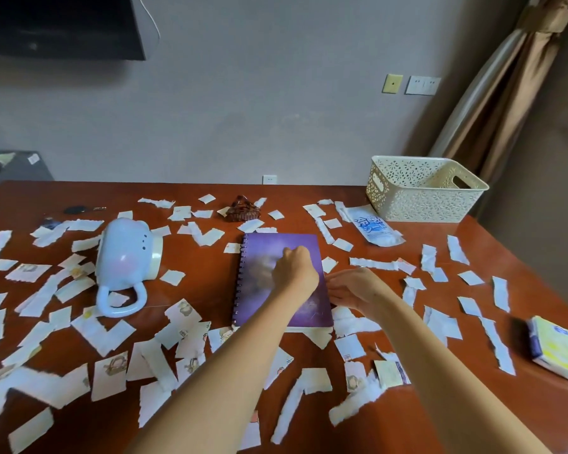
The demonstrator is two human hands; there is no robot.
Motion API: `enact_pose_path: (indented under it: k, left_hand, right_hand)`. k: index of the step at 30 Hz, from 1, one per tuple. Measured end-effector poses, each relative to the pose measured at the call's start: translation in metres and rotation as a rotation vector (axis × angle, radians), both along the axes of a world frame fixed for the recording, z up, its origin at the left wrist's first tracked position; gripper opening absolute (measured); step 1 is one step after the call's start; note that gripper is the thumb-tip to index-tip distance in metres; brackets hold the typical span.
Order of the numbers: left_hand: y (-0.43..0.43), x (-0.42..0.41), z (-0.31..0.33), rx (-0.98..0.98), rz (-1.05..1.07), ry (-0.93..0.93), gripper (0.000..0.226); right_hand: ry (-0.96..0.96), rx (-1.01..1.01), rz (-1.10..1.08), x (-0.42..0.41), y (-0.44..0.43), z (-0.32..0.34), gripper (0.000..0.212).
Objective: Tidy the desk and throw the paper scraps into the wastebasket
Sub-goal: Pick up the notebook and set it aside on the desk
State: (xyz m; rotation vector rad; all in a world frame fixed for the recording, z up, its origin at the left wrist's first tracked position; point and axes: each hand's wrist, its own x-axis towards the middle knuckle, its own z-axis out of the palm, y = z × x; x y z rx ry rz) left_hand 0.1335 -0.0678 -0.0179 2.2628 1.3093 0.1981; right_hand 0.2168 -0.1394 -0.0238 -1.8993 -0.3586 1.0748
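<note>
The left hand [294, 268] is held over the middle of the purple spiral notebook [281, 280], with the fingers curled in a narrow grip; whether a small scrap is pinched inside cannot be told, because the fingertips are turned away. The right hand [354, 288] is laid at the right edge of the notebook with its fingers half curled, and it cannot be told if the cover edge is already gripped. By this placing it is judged that the notebook is being steadied or made ready to be lifted, so that the desk [210, 291] under it can be cleared.

The paper scraps [102, 332] are spread flat over nearly the whole desk, far too many to be counted exactly (several dozen, some with small drawings). None is seen inside the white lattice basket [423, 188], which stands at the far right corner of the desk and is probably meant as the wastebasket.

One of each other thing is counted: one white mug [127, 257] lying on its side, one brown hair claw [242, 210], one white sachet [374, 229] just beside the basket, and one yellow tissue pack [559, 348] at the right edge
</note>
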Motion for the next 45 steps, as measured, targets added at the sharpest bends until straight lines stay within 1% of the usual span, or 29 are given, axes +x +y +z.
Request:
enact_pose_path:
  k: [2,5,6,8,10,11,13,16,18,21,25,27,28,30,31,35,41,45]
  left_hand:
    - [0.012,-0.009,0.0,-0.033,0.014,-0.006,0.027]
    - [0.031,-0.029,-0.002,-0.092,0.07,-0.014,0.015]
    - [0.037,-0.037,-0.004,-0.099,0.106,-0.017,0.018]
    - [0.045,-0.055,-0.009,-0.127,0.204,-0.038,0.032]
    - [0.051,-0.07,-0.013,-0.239,0.3,-0.131,0.035]
    - [0.052,-0.076,-0.015,-0.329,0.332,-0.231,0.029]
    - [0.052,-0.083,-0.012,-0.523,0.403,-0.422,0.006]
    - [0.056,-0.088,-0.008,-0.687,0.464,-0.591,0.005]
    - [0.058,-0.089,-0.007,-0.728,0.465,-0.631,0.007]
    - [0.061,-0.09,-0.005,-0.741,0.426,-0.613,0.01]
    - [0.069,-0.097,-0.005,-0.799,0.423,-0.692,0.024]
    - [0.07,-0.101,-0.005,-0.822,0.457,-0.752,0.029]
    - [0.07,-0.103,-0.005,-0.829,0.473,-0.779,0.03]
    - [0.07,-0.107,-0.006,-0.825,0.499,-0.805,0.029]
    - [0.07,-0.109,-0.006,-0.827,0.504,-0.814,0.03]
    - [0.071,-0.118,-0.006,-0.827,0.514,-0.811,0.031]
    - [0.07,-0.127,-0.005,-0.806,0.545,-0.817,0.035]
    - [0.059,-0.121,0.002,-0.824,0.465,-0.862,0.026]
  right_hand:
    - [-0.105,-0.064,0.04,-0.003,0.003,0.001,0.026]
    - [-0.265,-0.106,0.071,-0.007,0.008,-0.004,0.024]
    - [-0.328,-0.131,0.089,-0.009,0.009,-0.006,0.024]
    - [-0.423,-0.166,0.121,-0.013,0.011,-0.008,0.024]
    - [-0.449,-0.18,0.131,-0.016,0.014,-0.009,0.024]
    - [-0.459,-0.191,0.134,-0.017,0.016,-0.009,0.023]
    - [-0.468,-0.206,0.127,-0.019,0.018,-0.008,0.024]
    - [-0.433,-0.202,0.108,-0.019,0.021,-0.005,0.027]
    - [-0.369,-0.186,0.098,-0.02,0.022,-0.002,0.03]
    - [-0.297,-0.141,0.083,-0.023,0.025,-0.001,0.035]
    - [-0.251,-0.067,0.081,-0.029,0.026,0.0,0.032]
    - [-0.262,-0.038,0.073,-0.033,0.026,-0.002,0.032]
    - [-0.3,-0.036,0.073,-0.035,0.025,-0.003,0.034]
    - [-0.361,-0.026,0.08,-0.039,0.026,-0.006,0.042]
    - [-0.35,-0.014,0.088,-0.04,0.027,-0.007,0.045]
    - [-0.113,0.031,0.072,-0.041,0.027,-0.007,0.033]
    - [-0.02,0.05,0.072,-0.044,0.029,-0.003,0.015]
    - [0.039,0.145,0.024,-0.04,0.025,0.004,0.014]
